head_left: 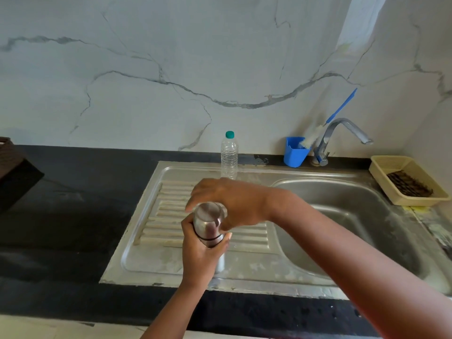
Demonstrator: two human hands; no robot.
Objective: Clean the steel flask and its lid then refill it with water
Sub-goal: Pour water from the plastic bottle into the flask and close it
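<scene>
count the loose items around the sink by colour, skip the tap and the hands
blue: 2, the blue plastic cup and the blue-handled bottle brush
steel: 1, the steel flask with its lid
clear: 1, the clear plastic bottle with a green cap
cream: 1, the cream plastic basket
total: 5

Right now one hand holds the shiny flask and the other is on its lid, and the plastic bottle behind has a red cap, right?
Almost. The head view shows the left hand holding the steel flask and the right hand on its lid, but the cap on the plastic bottle is green, not red.
</scene>
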